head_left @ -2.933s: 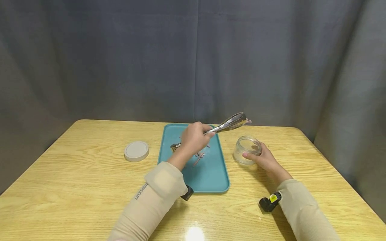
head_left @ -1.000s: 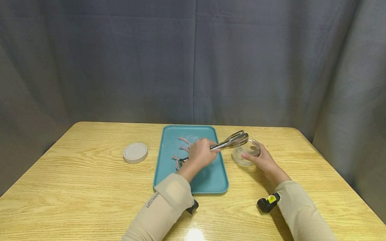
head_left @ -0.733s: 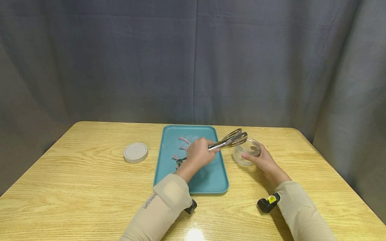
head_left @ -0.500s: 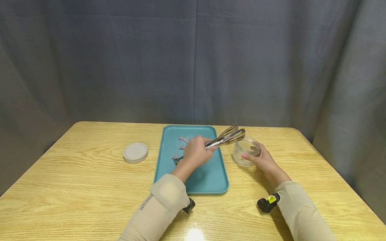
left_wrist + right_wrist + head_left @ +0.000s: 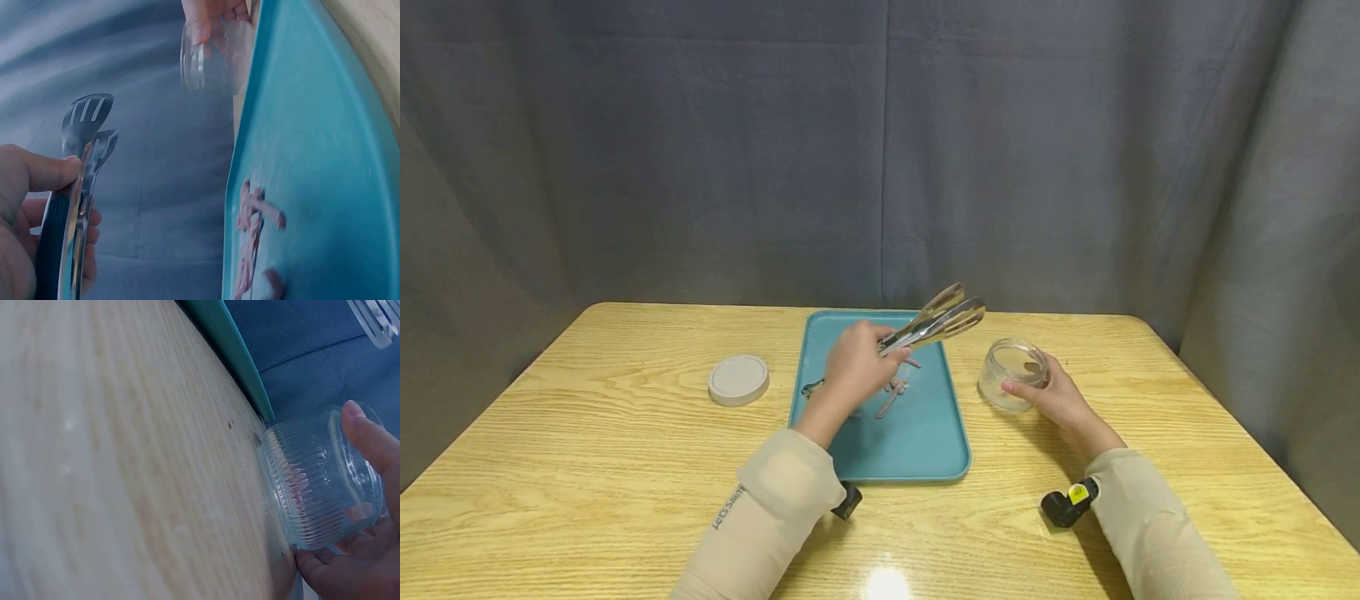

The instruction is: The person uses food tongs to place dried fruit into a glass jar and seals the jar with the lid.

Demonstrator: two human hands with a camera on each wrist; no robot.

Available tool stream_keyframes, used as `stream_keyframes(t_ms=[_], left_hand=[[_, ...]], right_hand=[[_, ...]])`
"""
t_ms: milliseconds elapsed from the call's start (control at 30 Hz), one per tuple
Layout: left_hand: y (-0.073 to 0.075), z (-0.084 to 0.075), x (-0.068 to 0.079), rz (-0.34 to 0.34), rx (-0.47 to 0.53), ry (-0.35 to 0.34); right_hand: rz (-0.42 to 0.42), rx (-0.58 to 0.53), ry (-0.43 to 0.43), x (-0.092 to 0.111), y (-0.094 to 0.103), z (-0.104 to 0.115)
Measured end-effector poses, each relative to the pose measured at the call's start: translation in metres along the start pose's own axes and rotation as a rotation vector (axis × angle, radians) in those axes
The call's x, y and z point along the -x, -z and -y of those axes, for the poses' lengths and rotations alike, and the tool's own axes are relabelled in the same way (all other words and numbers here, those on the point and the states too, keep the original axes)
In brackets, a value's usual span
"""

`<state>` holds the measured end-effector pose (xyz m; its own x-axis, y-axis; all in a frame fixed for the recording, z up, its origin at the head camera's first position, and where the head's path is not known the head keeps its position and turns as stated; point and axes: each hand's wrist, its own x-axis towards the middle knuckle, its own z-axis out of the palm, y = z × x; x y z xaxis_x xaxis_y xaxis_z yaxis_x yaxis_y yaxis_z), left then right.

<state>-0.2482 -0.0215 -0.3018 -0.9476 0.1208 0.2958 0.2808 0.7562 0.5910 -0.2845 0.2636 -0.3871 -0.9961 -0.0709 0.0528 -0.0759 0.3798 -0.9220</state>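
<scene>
Two things held: our left grip (image 5: 856,360) has tongs (image 5: 916,334), our right grip (image 5: 1063,400) a jar (image 5: 997,377); slackening could drop the tongs.

Raised slotted tongs (image 5: 919,330) gape near an upright clear jar (image 5: 1002,375).

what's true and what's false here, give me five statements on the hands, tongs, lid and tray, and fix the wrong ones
1. The left hand holds silver metal tongs. True.
2. The tongs' slotted ends are pressed together. False: they stand apart.
3. Thin pink strips lie on the teal rectangular tray. True.
4. The round white lid lies on the light wooden table, left of the tray. True.
5. The right hand grips the lid. False: the right hand grips a round clear glass jar.
</scene>
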Motion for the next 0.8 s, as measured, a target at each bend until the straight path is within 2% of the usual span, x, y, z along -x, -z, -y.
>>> stream_keyframes(t_ms=[133,400,600,800], left_hand=[[0.010,0.005,0.003,-0.022,-0.008,0.011],[0.030,0.017,0.013,-0.065,-0.095,0.041],[0.047,0.028,0.023,-0.084,-0.123,0.030],[0.057,0.038,0.032,-0.094,-0.156,0.028]], right_hand=[[0.000,0.012,0.023,0.004,-0.001,0.005],[0.013,-0.007,-0.003,0.000,0.000,0.000],[0.028,-0.006,0.003,0.000,-0.002,0.002],[0.012,-0.030,0.026,-0.006,-0.003,-0.007]])
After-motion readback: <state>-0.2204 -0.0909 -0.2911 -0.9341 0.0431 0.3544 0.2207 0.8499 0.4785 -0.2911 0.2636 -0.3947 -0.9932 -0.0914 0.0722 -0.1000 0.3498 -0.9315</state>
